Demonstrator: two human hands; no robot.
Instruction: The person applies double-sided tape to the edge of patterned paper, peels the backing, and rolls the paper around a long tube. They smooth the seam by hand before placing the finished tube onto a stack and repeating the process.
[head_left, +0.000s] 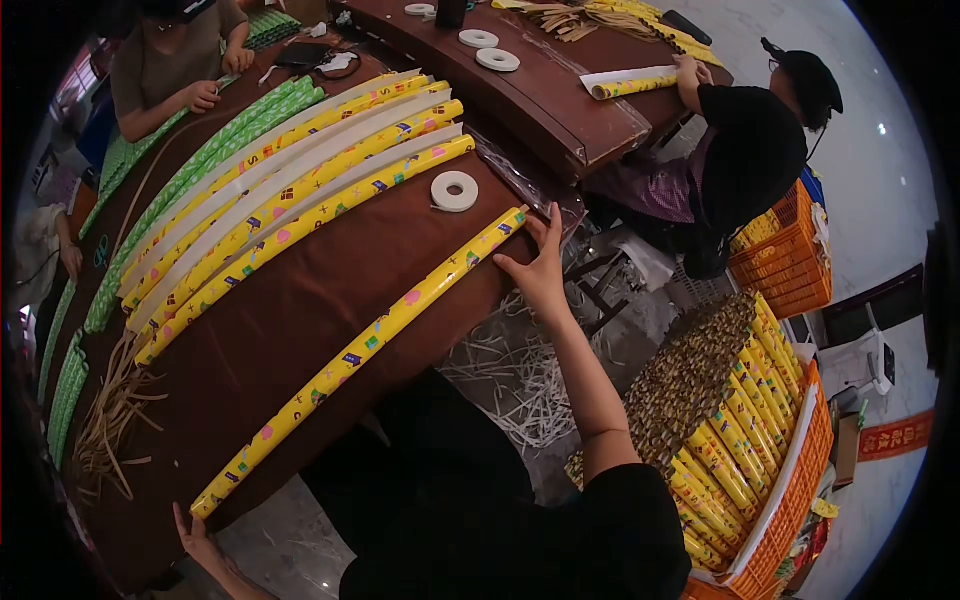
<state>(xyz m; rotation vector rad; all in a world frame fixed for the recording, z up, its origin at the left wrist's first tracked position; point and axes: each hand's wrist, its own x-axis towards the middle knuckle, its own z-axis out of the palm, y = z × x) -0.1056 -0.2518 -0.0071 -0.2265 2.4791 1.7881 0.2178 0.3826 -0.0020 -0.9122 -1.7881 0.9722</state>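
A long yellow patterned roll (365, 345) lies slantwise along the near edge of the brown table (250, 370). At its lower left end is my left hand (200, 545), fingers apart, touching the tip. My right hand (540, 255) is at the upper right end, thumb and fingers spread around the tip. Beyond the roll, a white tape ring (454, 191) rests on the table. More yellow rolls (310, 215) with pale sheets between them lie side by side farther back, next to green rolls (200, 170).
Brown strips (110, 430) lie at the table's left. White strips (520, 385) litter the floor. An orange crate (775, 520) holds many yellow rolls at right. A person in black (755, 140) handles a roll at another table; another person (170, 60) sits at upper left.
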